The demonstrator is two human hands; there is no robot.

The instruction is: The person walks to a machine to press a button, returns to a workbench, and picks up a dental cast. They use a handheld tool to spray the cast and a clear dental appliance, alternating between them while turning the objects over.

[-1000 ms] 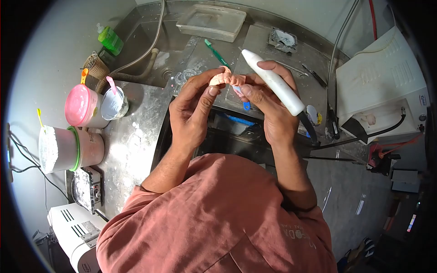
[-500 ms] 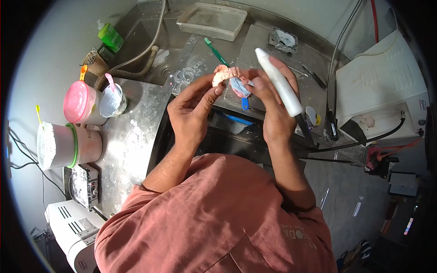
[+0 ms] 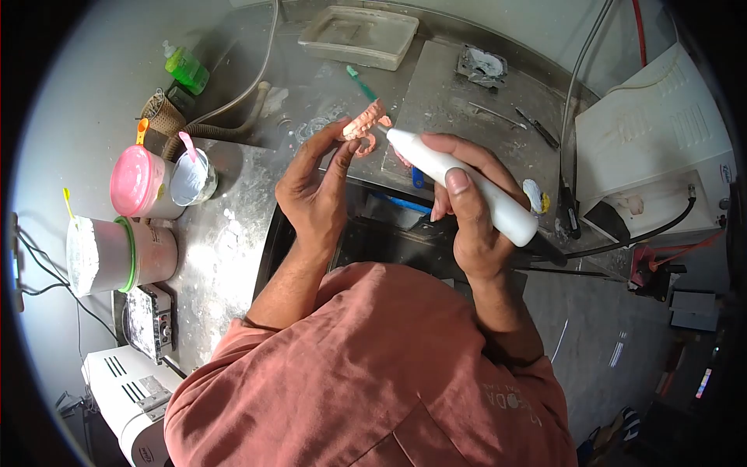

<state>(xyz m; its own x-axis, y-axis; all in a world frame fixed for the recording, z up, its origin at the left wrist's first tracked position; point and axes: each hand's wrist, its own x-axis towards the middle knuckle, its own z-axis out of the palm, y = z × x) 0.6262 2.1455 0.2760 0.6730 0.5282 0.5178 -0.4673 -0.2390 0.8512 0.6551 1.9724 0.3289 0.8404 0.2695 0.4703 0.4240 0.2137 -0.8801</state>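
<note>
Both full: my L hand (image 3: pixel 315 198) pinches a pink denture (image 3: pixel 362 123) up over the counter (image 3: pixel 226 261), my R hand (image 3: pixel 473 226) grips a white corded tool (image 3: pixel 498 202), tip nr the denture.

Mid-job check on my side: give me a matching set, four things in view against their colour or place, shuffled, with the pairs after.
Things
1. Handpiece
2. Denture-like piece
3. Toothbrush
4. Shallow tray

Colour or place
A. Green, seen just beyond the denture-like piece
B. White, in the right hand
C. Rectangular, near the top of the view
D. Pinkish, in the left hand

Pairs: 1-B, 2-D, 3-A, 4-C
</note>
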